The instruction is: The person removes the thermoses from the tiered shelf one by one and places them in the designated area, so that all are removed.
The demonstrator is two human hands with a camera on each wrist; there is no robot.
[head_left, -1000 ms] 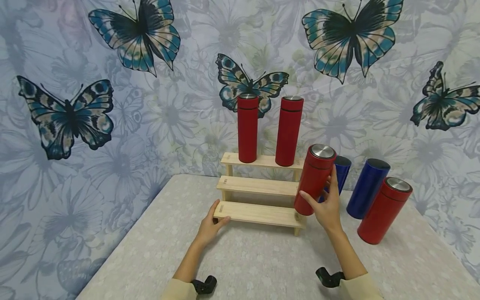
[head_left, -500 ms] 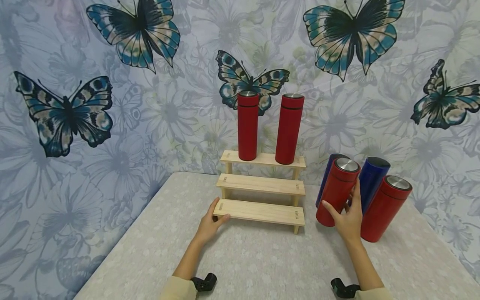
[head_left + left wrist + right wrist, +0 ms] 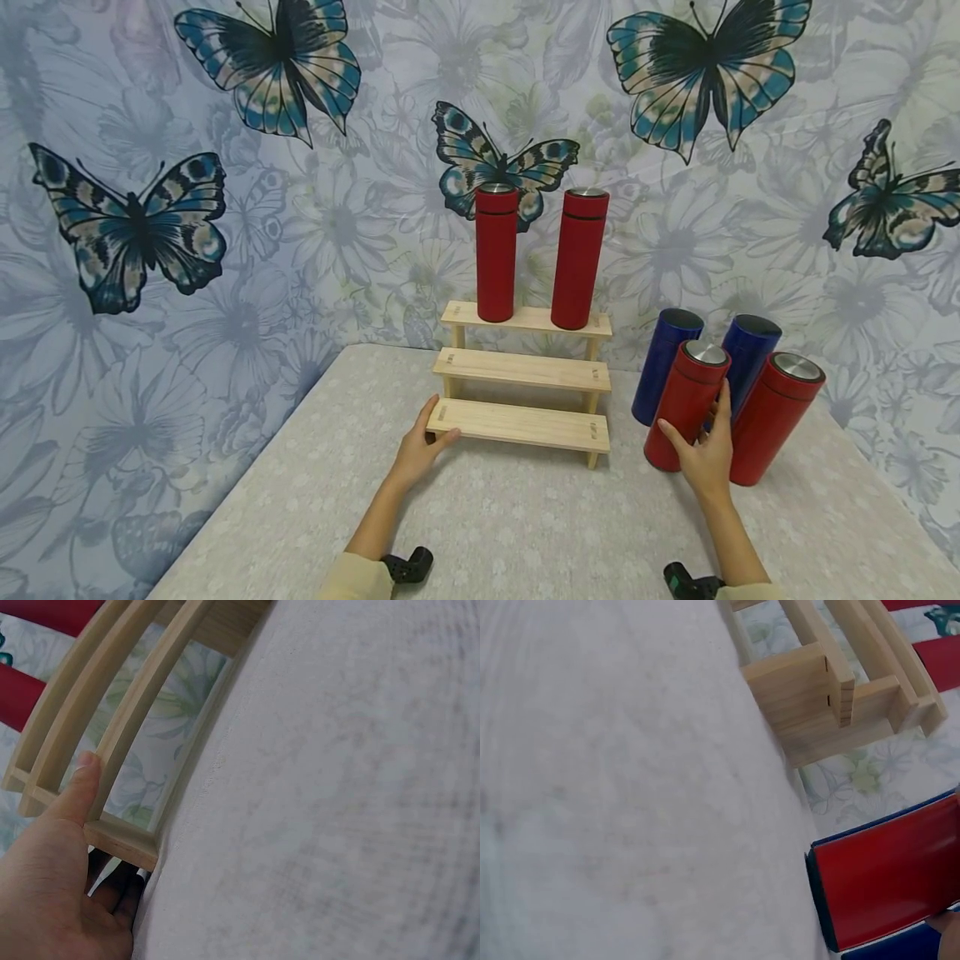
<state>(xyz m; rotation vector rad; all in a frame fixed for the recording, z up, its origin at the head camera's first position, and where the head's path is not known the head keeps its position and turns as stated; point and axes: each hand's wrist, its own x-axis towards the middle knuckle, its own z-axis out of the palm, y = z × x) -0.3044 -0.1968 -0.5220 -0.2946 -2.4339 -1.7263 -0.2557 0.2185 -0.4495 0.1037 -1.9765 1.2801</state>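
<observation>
My left hand (image 3: 416,454) grips the left end of the bottom step of a three-tier wooden display rack (image 3: 525,423). In the left wrist view the thumb (image 3: 84,784) lies along the step's edge, and the other fingers pass round its end. My right hand (image 3: 705,458) holds a red thermos flask (image 3: 681,412) with a steel-topped lid, thumb on its near side. Its base is right at the tablecloth, just in front of two blue flasks. Part of the right hand's fingers is hidden behind the flask; the right wrist view shows its red side (image 3: 889,877).
Two red flasks (image 3: 496,258) stand upright on the rack's top step. A blue flask (image 3: 660,367) and a second blue flask (image 3: 752,354) stand behind the held one. Another red flask (image 3: 776,425) is close on its right. A patterned wall cloth (image 3: 337,250) hangs behind the table.
My right hand has carried the red flask from beside the rack's right end rightward and down to the tablecloth, in front of the blue flasks. The left hand keeps its grip on the rack.
</observation>
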